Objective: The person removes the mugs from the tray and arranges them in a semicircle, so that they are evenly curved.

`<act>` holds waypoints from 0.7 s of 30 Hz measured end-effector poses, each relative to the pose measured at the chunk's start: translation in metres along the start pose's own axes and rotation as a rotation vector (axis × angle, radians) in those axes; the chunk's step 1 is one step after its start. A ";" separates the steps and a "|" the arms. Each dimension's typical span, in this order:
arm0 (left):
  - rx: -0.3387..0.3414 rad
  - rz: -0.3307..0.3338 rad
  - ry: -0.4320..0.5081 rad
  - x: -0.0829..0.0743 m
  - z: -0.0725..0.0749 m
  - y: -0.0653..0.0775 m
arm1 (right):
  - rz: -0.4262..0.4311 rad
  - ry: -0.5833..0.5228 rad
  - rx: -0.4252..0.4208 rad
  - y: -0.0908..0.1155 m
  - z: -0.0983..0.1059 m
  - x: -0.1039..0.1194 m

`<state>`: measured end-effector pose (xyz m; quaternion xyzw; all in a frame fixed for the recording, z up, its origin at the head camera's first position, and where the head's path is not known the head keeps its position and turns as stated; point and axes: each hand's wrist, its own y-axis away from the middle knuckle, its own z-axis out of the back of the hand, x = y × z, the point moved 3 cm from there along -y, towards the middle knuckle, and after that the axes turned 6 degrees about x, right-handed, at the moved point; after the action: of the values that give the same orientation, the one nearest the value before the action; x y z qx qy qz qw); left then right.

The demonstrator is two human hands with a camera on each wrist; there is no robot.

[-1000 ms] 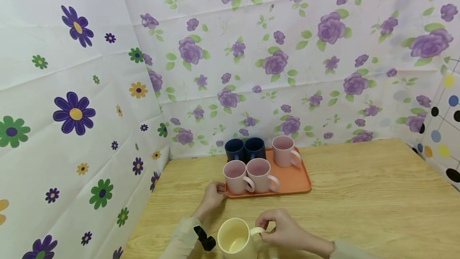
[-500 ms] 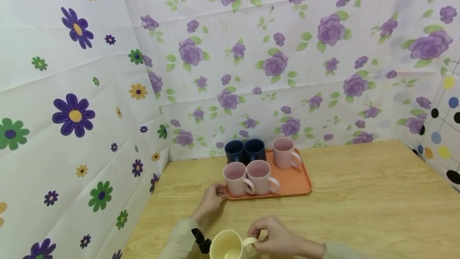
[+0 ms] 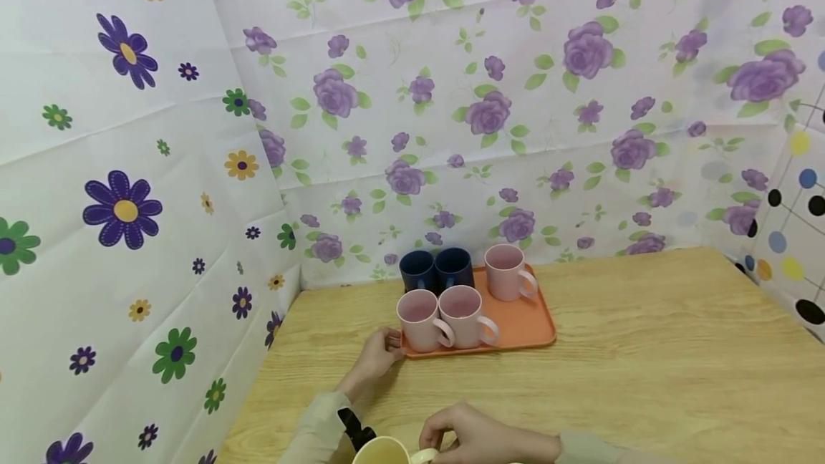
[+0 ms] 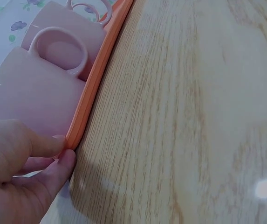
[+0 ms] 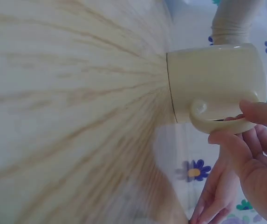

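Observation:
My left hand (image 3: 377, 356) holds the near left corner of an orange tray (image 3: 531, 324), pinching its rim (image 4: 84, 114) between thumb and fingers in the left wrist view. On that tray stand two dark blue mugs (image 3: 454, 271) at the back left, two pink mugs (image 3: 419, 328) in front of them, and one more pink mug (image 3: 504, 281) at the back right. My right hand (image 3: 477, 435) pinches the handle of a pale yellow mug (image 5: 217, 79) at the table's near side. The head view cuts off the mug's lower part; it looks upright, its base at the tabletop.
A wood-grain table (image 3: 644, 335) extends to the right of the tray. Flower-printed sheets hang behind (image 3: 438, 127) and on the left (image 3: 161, 235). A dotted sheet (image 3: 795, 235) hangs at the right. My left forearm passes close beside the yellow mug.
My right hand has drawn the yellow mug toward me and to the left, partly out of the head view. My left hand and the tray stay put.

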<state>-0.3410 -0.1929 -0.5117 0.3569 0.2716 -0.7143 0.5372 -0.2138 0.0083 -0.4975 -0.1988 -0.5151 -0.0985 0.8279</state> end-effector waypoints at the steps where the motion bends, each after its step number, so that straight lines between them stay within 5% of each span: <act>1: 0.001 0.000 0.001 0.000 0.000 0.000 | -0.004 0.001 0.013 -0.001 -0.001 0.000; 7: 0.001 0.014 -0.010 0.001 0.001 -0.002 | 0.009 0.102 0.063 -0.007 -0.003 0.001; 15: -0.003 0.027 -0.025 -0.006 0.002 -0.004 | -0.051 -0.009 0.075 -0.003 0.004 -0.005; 21: -0.006 0.036 -0.014 -0.004 0.004 -0.004 | -0.087 -0.011 0.004 0.006 0.027 -0.012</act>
<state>-0.3450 -0.1921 -0.5061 0.3553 0.2636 -0.7060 0.5530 -0.2393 0.0248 -0.4989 -0.1751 -0.5279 -0.1323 0.8204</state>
